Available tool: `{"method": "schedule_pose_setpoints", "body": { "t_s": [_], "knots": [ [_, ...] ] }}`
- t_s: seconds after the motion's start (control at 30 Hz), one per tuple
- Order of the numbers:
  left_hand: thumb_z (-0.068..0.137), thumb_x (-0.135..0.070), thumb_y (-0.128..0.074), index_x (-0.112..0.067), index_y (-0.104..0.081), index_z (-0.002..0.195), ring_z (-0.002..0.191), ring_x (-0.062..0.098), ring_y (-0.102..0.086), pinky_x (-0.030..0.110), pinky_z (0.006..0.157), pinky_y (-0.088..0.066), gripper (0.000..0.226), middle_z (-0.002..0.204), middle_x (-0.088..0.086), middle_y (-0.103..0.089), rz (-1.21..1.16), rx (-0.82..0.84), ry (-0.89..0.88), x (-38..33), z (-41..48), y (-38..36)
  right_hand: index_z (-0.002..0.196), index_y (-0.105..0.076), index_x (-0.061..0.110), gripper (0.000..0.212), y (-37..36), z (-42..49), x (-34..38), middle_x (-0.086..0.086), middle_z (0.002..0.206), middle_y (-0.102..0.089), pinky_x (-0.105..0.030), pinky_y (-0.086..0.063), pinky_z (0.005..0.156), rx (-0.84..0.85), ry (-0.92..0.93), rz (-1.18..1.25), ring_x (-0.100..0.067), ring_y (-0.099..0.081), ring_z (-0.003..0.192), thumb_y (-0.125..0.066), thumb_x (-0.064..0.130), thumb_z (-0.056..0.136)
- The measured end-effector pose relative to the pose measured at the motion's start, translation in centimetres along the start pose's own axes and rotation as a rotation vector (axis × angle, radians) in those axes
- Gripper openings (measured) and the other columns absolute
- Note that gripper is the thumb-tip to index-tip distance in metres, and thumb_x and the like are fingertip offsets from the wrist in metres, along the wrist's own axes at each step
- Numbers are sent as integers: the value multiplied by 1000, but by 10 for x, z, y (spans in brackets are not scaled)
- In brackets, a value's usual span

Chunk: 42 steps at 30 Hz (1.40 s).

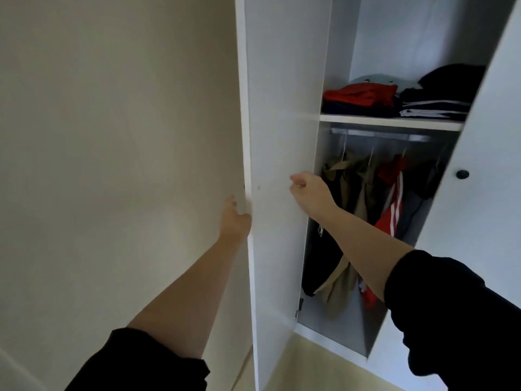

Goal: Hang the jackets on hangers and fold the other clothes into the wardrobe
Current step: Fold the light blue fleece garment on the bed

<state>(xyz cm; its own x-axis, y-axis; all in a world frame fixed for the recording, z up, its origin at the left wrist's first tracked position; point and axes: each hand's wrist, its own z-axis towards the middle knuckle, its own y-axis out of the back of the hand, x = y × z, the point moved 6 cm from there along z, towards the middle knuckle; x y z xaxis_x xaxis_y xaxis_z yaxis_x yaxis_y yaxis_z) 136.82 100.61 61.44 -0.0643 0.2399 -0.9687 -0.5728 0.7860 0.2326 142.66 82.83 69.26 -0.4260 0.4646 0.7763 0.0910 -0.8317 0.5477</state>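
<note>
The white wardrobe stands open ahead. My left hand [235,218] grips the outer edge of its open left door [279,136]. My right hand [308,193] hovers in front of that door's inner face with fingers loosely curled, holding nothing. Several jackets [363,198] in khaki, black and red with white stripes hang on hangers from the rail [380,135]. Folded clothes [363,98], red, dark and striped, lie in piles on the shelf [392,122] above the rail.
A plain cream wall [112,136] fills the left. The right wardrobe door [479,179] with a round black knob [462,174] stands partly across the opening. Pale floor [324,371] shows below the wardrobe.
</note>
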Motion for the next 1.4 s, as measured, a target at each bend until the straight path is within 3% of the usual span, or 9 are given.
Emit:
{"method": "schedule_pose_setpoints", "body": {
  "t_s": [0.13, 0.27, 0.37, 0.5, 0.63, 0.83, 0.93, 1.07, 1.4],
  "knots": [
    [60, -20, -52, -10, -63, 106, 87, 22, -61, 22, 68, -46, 49, 92, 4, -67, 96, 320, 7, 7, 20, -7, 135, -46, 14, 42, -30, 24, 27, -5, 134, -52, -20, -38, 89, 5, -30, 26, -16, -51, 116, -54, 29, 96],
    [83, 3, -54, -8, -64, 121, 104, 17, -65, 28, 95, -49, 42, 110, 4, -70, 44, 485, -51, 13, 24, -11, 141, -42, 18, 57, -37, 33, 42, 4, 132, -52, -11, -41, 79, -75, -39, 89, -9, -52, 112, -59, 40, 92],
    [89, 11, -43, -11, -58, 129, 104, 8, -62, 16, 84, -48, 48, 113, -2, -66, 37, 629, -45, 10, 11, -29, 140, -44, 18, 58, -16, 24, 36, 2, 123, -60, -7, -42, 61, -193, -71, 101, -6, -58, 95, -63, 40, 89],
    [97, -3, -46, -23, -57, 127, 99, 6, -66, 15, 80, -49, 38, 113, -9, -66, 37, 828, -86, -5, -10, -73, 122, -61, 18, 34, 28, 2, 17, 7, 104, -66, -19, -50, 76, -294, -41, 9, -5, -62, 88, -62, 34, 91],
    [95, 2, -46, -10, -49, 137, 116, 18, -57, 12, 81, -50, 44, 129, -1, -56, 79, 932, -191, -25, -24, -140, 95, -64, 14, 16, 85, -19, -17, 3, 82, -63, -21, -45, 65, -415, -83, -106, -7, -58, 72, -55, 27, 96],
    [88, 3, -46, -23, -22, 151, 143, 17, -21, 26, 109, -25, 73, 155, -1, -22, 306, 802, -546, -68, -16, -235, 88, -54, 11, 11, 182, -8, -85, 8, 71, -52, -12, -34, 54, -530, -220, -173, -4, -49, 65, -52, 18, 97],
    [90, -8, -54, -27, -5, 153, 147, 23, -3, 32, 116, -11, 82, 161, 4, 5, 511, 609, -784, -101, 6, -276, 91, -57, 5, 18, 224, 13, -125, -1, 75, -56, -25, -42, 60, -509, -297, -188, -18, -54, 68, -51, 20, 97],
    [90, -33, -62, -26, 5, 153, 147, 26, 9, 48, 118, -10, 93, 160, 8, 16, 819, 405, -1036, -145, 28, -340, 88, -61, 8, 21, 276, 46, -175, -9, 86, -67, -32, -50, 75, -510, -363, -283, -27, -64, 81, -56, 27, 94],
    [63, -57, -78, -28, 18, 149, 145, 37, 12, 65, 107, -26, 132, 155, 15, 22, 1031, 126, -1080, -172, 77, -458, 116, -47, 11, 62, 346, 129, -243, -5, 118, -46, -32, -43, 75, -696, -357, -560, -22, -47, 107, -77, 45, 74]
  ]
}}
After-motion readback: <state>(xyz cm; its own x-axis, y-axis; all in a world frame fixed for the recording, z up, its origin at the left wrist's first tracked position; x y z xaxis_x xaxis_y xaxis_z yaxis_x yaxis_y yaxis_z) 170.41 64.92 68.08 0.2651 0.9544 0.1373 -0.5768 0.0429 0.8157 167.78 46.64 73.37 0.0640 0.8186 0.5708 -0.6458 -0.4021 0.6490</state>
